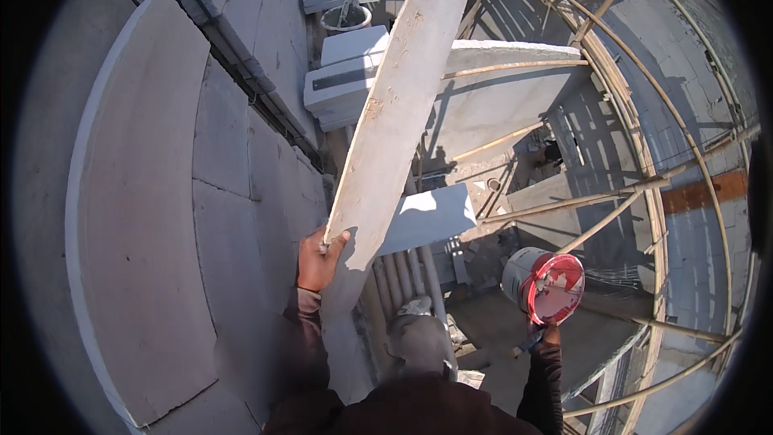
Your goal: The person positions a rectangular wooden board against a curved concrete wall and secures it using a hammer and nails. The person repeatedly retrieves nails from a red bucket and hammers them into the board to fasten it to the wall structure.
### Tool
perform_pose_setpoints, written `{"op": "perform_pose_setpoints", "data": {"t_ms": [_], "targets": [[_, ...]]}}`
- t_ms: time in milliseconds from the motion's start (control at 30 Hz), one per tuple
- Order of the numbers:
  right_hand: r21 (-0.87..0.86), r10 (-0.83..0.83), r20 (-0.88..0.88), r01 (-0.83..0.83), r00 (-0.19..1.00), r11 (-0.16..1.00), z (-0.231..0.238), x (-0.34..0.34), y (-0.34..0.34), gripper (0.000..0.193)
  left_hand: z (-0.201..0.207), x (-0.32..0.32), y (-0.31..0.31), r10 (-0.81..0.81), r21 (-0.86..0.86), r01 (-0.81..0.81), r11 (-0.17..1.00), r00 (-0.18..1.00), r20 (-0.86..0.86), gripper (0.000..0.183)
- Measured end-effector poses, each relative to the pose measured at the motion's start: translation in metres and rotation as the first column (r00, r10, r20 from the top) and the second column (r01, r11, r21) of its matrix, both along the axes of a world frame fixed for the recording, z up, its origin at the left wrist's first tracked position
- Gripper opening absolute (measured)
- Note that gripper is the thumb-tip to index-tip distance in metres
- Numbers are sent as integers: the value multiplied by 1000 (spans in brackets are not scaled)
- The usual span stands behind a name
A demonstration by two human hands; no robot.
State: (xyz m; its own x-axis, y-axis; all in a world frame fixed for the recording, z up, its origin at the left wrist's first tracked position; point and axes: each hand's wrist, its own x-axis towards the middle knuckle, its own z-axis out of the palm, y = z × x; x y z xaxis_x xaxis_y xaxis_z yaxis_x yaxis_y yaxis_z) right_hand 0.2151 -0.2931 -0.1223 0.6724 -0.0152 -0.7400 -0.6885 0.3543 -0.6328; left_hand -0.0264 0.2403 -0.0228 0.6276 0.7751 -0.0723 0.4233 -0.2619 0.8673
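My left hand (318, 262) is closed on the left edge of a long pale plank (403, 89), its thumb lying over the upper face. The plank slants up and away to the right. Off to the right, my right hand (550, 333) is closed at the near side of a white bucket (518, 271) with a red rim. The bucket tips so that its inside, smeared pink and white, faces me. Whether the fingers hold its rim or its handle I cannot tell. A thin bluish tool (530, 344) shows beside that hand, partly hidden.
On the left runs a wall of big pale blocks (221, 133). Loose white blocks (346, 72) and a mortar bucket (346, 18) stand ahead. Below me lie round poles (409, 274) and a pale slab (431, 217). Bamboo scaffolding (644, 137) curves along the right, above a deep drop.
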Motion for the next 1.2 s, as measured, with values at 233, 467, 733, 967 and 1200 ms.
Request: {"op": "perform_pose_setpoints", "data": {"t_ms": [233, 467, 733, 967, 1200], "targets": [[-70, 17, -52, -21, 998, 997, 62, 15, 21, 23, -4, -1, 17, 95, -152, -86, 985, 994, 47, 29], [-24, 61, 71, -60, 996, 998, 96, 16, 7, 27, 16, 7, 37, 143, -76, -134, 988, 981, 128, 33], [1, 84, 150, -85, 985, 996, 112, 16, 21, 22, 97, 22, 74, 166, 193, -215, 957, 956, 240, 36], [-147, 120, 33, -114, 992, 982, 87, 26, 6, 20, 169, 35, 83, 247, 342, -308, 888, 946, 211, 35], [-521, 531, 13, -447, 847, 727, 0, 45, 78, 24, 186, 36, 94, 331, 310, -353, 883, 936, 122, 33]]}}
